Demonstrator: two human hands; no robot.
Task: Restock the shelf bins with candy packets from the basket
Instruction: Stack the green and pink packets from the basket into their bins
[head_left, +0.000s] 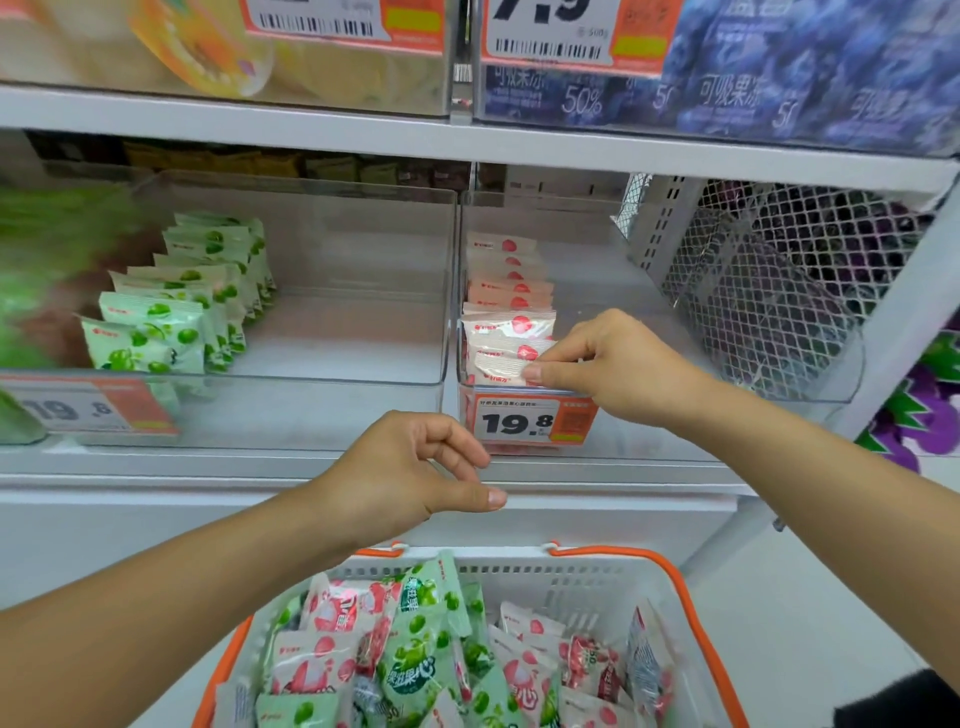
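Head view: right hand, fingers pinching front pink packet at right bin front edge; seat it upright against the row behind. Left hand, fingers loosely curled, empty, above basket stock

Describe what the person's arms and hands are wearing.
Nothing shows on either. The left hand and right hand are bare, without gloves, rings, or a watch. Both forearms are bare too; no sleeve reaches into view.
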